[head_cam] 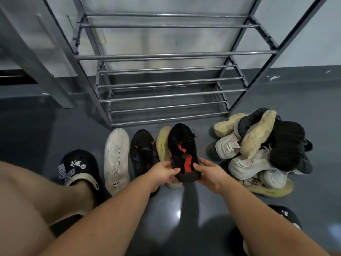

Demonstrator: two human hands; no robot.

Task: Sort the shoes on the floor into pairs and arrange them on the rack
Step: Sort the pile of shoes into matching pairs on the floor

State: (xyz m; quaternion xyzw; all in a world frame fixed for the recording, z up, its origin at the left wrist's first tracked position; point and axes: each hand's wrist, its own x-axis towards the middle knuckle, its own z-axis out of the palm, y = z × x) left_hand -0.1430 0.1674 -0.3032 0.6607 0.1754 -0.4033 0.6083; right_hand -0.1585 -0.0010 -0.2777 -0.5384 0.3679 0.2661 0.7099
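Sorting step: left hand (164,172) and right hand (208,172) both grip black-and-red sneaker (182,152) at heel; next, probably set it beside tan sneaker (162,143) in floor row.

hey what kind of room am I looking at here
Probably an entryway or utility corner: a bare metal shoe rack against a plain wall, loose shoes piled on a grey floor.
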